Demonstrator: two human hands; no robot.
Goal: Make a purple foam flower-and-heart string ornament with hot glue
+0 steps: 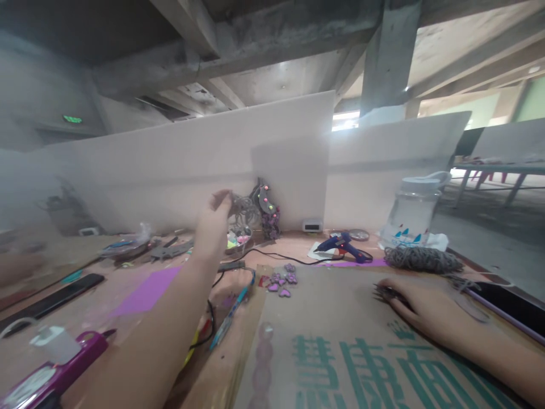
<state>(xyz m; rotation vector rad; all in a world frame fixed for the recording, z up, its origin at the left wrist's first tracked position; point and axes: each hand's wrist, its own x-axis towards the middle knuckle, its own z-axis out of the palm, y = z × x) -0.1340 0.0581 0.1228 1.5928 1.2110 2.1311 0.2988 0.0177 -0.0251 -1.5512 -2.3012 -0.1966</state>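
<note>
At the back of the table (285,241), we find the left hand (221,203) raised beside loops of grey yarn (246,211), near the beaded moon ornament (267,200) that stands by the white partition (204,165). Its fingers are bent; blur prevents us from telling whether they grip the loops. On the cardboard (332,307), the right hand (413,301) rests with fingers curled round a dark pointed tool (378,291), possibly scissors. We judge the step in hand to be handling the yarn; any further move there calls for keeping its loops clear of ornament and bowl (242,245). Purple hearts (284,292) lie loose on the cardboard.

Of its large green characters (361,363) we read 慧康; the third is uncertain, with a crown (401,329) above. Lettering on the bottle (411,213) and the lit green sign (72,119) is illegible.
</note>
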